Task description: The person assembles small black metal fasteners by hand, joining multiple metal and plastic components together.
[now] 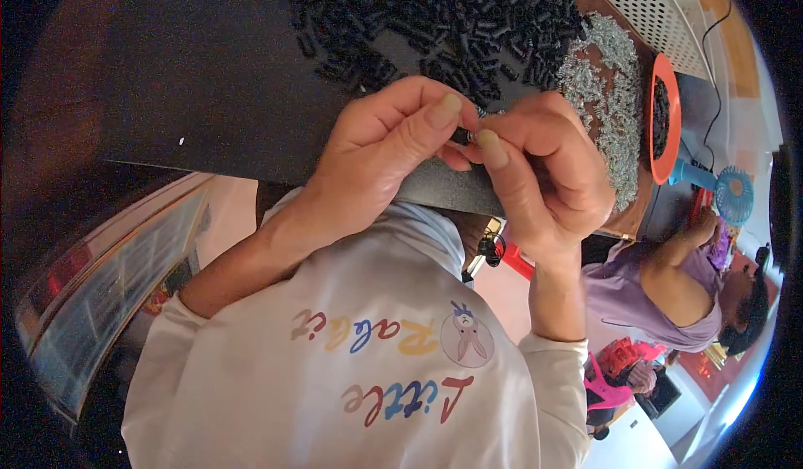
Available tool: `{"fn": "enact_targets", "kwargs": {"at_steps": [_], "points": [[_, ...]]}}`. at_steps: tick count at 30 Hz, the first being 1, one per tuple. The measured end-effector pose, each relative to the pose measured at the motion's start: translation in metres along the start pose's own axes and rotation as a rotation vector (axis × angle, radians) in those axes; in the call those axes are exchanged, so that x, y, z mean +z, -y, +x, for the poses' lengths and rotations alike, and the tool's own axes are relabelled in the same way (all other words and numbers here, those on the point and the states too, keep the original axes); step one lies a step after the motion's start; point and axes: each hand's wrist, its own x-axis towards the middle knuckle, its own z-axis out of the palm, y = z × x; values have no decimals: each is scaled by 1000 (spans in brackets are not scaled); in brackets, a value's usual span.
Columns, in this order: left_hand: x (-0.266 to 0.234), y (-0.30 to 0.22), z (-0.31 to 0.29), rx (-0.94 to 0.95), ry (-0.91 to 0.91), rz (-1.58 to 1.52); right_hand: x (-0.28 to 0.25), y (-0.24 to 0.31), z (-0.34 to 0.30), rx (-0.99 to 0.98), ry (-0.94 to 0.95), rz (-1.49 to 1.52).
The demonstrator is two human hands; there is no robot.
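My left hand [381, 139] is closed in a pinch on a small black plastic tube [461, 136], held just above the table's near edge. My right hand [552, 172] meets it from the right, thumb and forefinger pinched together on a small silvery metal piece [472, 136] at the tube's end. Fingers hide most of both parts, so I cannot tell how far one sits inside the other. Beyond my hands spreads a heap of similar black tubes [452, 26]. To its right lies a pile of small silvery metal pieces [604, 93] that look like springs.
The dark table [209, 76] extends left. At the right stand an orange-rimmed bowl [663, 118] with dark pieces, a perforated pale basket [644, 9] and a blue fan [733, 195]. A person in purple [661, 302] sits at the right; another person [619, 377] is farther off.
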Motion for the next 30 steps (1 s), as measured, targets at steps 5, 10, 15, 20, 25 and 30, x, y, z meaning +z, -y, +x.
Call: {"fn": "enact_targets", "kwargs": {"at_steps": [5, 10, 15, 20, 25, 30], "points": [[0, -1, 2, -26, -13, -18, 5, -3, -4, -36, -23, -54], [0, -3, 2, -30, -5, 16, 4, -1, -2, -168, 9, -270], [6, -1, 2, -7, -46, 117, 1, -1, -6, -132, 43, -288], [4, -4, 3, 73, 101, 278, -5, 3, -8, -123, 16, -242], [10, -14, 0, -93, 155, 348, -12, 7, -10, -73, 28, -189], [10, -10, 2, -35, 180, 374, -15, 9, -14, -72, 19, -237]]}}
